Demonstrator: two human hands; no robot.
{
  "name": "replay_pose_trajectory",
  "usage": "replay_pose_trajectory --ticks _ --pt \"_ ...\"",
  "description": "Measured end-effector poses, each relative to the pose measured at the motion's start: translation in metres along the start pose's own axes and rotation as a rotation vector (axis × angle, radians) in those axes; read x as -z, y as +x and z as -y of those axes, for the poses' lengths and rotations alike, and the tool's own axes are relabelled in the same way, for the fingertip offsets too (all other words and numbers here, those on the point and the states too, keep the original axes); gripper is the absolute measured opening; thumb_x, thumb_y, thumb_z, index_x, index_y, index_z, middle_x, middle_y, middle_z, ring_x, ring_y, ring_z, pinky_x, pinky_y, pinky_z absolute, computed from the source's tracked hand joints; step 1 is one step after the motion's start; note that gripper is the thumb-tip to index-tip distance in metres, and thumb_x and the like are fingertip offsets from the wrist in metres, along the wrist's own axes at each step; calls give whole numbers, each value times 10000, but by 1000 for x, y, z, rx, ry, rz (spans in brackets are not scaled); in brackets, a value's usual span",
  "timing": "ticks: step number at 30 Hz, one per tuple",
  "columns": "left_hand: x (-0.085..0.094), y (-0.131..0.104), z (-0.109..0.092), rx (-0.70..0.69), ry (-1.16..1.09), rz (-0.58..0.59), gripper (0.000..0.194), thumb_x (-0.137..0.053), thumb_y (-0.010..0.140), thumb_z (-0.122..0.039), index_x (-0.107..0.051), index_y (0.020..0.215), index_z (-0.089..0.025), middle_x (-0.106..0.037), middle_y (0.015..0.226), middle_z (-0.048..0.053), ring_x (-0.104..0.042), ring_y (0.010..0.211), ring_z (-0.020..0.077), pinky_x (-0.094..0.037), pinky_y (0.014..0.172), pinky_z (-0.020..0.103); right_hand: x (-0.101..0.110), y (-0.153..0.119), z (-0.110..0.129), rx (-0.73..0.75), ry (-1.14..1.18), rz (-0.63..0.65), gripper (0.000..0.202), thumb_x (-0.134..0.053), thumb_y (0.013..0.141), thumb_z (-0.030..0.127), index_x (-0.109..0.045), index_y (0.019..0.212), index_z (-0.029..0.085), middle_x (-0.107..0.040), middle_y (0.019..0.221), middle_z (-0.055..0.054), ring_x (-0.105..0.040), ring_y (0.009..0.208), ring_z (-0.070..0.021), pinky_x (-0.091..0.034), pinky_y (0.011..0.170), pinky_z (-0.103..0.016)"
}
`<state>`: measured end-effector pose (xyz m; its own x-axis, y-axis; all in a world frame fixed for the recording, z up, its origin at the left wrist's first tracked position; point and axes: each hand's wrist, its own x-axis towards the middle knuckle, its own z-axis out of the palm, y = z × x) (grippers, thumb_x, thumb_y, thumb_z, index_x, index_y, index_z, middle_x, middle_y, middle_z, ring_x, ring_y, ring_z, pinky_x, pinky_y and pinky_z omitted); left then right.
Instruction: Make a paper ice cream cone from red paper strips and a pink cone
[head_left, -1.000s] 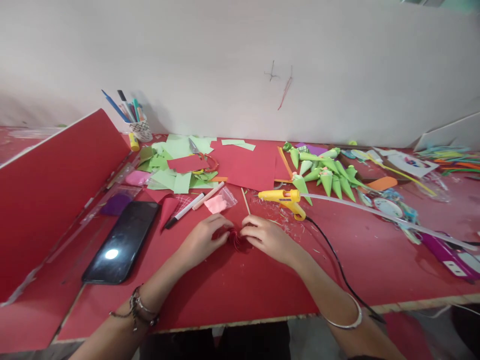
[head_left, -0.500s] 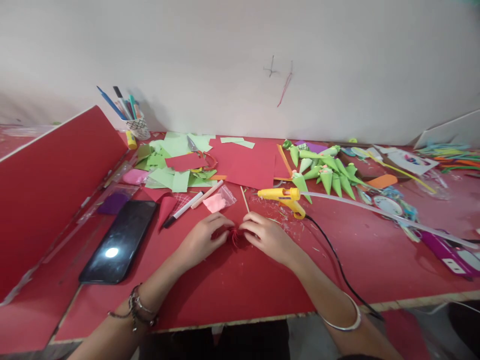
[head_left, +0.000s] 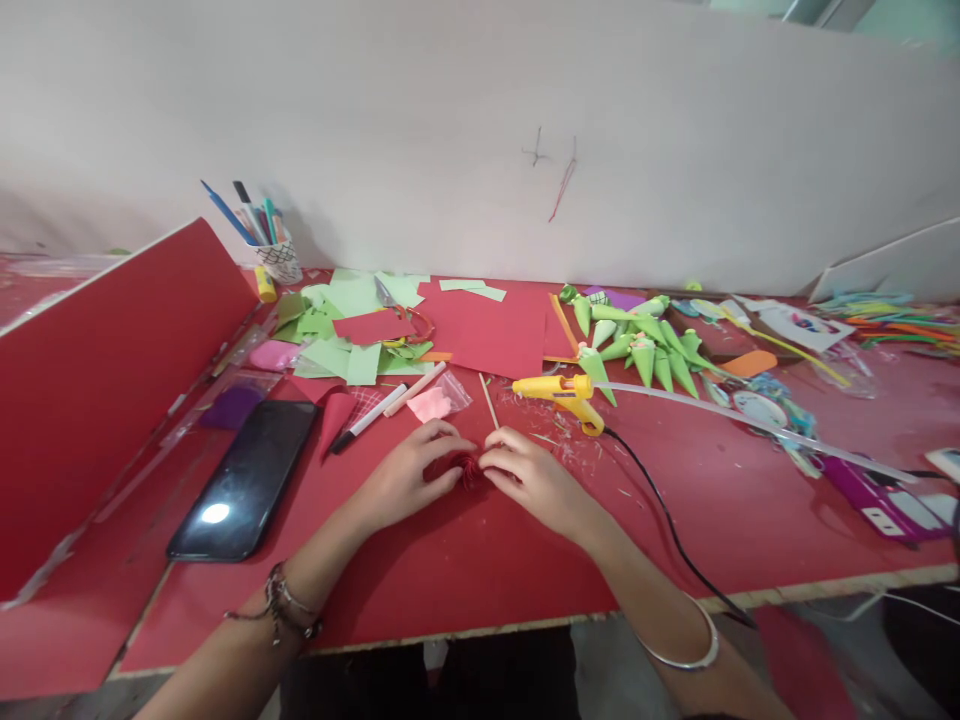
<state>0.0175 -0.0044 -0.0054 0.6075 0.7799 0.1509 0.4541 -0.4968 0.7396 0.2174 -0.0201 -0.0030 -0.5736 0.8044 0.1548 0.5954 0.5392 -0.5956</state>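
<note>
Red paper piece (head_left: 470, 474), small and curled, on or just above the tabletop (head_left: 465, 580), between the fingertips of both hands. Its edge reads as narrow fringes or pleats fanning out; finer form too small to tell.

Left hand (head_left: 414, 478): thumb and forefinger appear to pinch the piece's near side. Right hand (head_left: 531, 480): fingers bent, tips at the opposite side — thumb hidden, so cannot tell whether it pinches or only steadies.

Step in hand, as judged: shaping the paper by fingertip. Next move seems to call for light, even pressure — thin strips could crease or tear.

Just beyond the hands: slim wooden stick (head_left: 488, 402), straight, pale; yellow plastic glue gun (head_left: 559, 392) with a long translucent rod from its back, amid wispy debris. Further out: smooth green paper cones (head_left: 660, 352), heaped; flat red sheet (head_left: 495, 335); loose green paper cuttings (head_left: 364, 365).
</note>
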Motion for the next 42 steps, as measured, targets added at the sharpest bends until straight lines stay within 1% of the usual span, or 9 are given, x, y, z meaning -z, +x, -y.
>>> replay_pose_trajectory --ticks 9,14,20,23,27,31,35,39,42 --pt "-3 2 0 -18 12 4 223 -451 814 -223 -554 1010 -198 -551 955 51 -507 914 163 -414 819 298 10 -5 2 -1 16 -61 157 -434 827 123 -569 854 198 -494 922 -31 -531 821 -118 -426 761 -246" --pt "-4 2 1 8 47 3 252 -455 800 -234 -544 1035 -213 -553 979 49 -512 910 170 -414 819 314 17 -20 -2 -85 -16 -92 140 -439 827 133 -557 861 202 -501 934 -27 -535 827 -122 -422 775 -251" --pt "-10 1 3 73 115 21 320 -484 745 -183 -531 1060 -214 -542 991 52 -523 878 177 -415 791 310 12 -33 -9 -188 -72 -150 132 -442 818 151 -554 856 210 -522 929 -33 -546 824 -149 -435 769 -282" --pt "-11 3 2 122 18 0 257 -457 745 -156 -582 964 -203 -562 932 44 -524 844 174 -399 782 306 10 -34 -8 -227 -65 -195 131 -445 815 166 -541 891 213 -520 953 -39 -550 777 -143 -442 751 -284" --pt "-10 6 1 188 -115 -22 142 -461 754 -208 -595 736 -167 -565 755 27 -508 727 164 -383 704 288 13 -38 -7 -263 -44 -257 141 -446 810 181 -519 926 212 -525 943 -41 -529 654 -122 -447 666 -271" --pt "-6 13 1 266 -247 -61 167 -442 770 -263 -550 710 -152 -542 695 9 -491 670 145 -377 654 270 16 -50 -11 -318 -52 -383 104 -431 817 214 -533 798 202 -545 773 -20 -498 598 -124 -414 568 -245" --pt "-2 18 0 340 -467 -57 185 -423 779 -283 -485 665 -151 -520 617 -15 -507 619 120 -390 638 251 19 -63 -22 -489 -97 -620 103 -474 796 290 -513 779 196 -513 649 4 -472 548 -122 -395 533 -237" --pt "-2 17 5 408 -678 -91 157 -465 755 -310 -429 718 -162 -482 590 -44 -479 544 91 -375 577 229 26 -67 -42 -588 -288 -916 232 -530 740 378 -453 840 184 -487 742 -30 -473 649 -162 -413 616 -291" --pt "-4 15 12 442 -828 -104 178 -504 734 -309 -399 770 -170 -462 597 -58 -401 451 51 -309 487 195 34 -64 -61 -577 -470 -890 414 -585 666 431 -455 948 157 -502 876 -95 -465 840 -239 -385 765 -391"
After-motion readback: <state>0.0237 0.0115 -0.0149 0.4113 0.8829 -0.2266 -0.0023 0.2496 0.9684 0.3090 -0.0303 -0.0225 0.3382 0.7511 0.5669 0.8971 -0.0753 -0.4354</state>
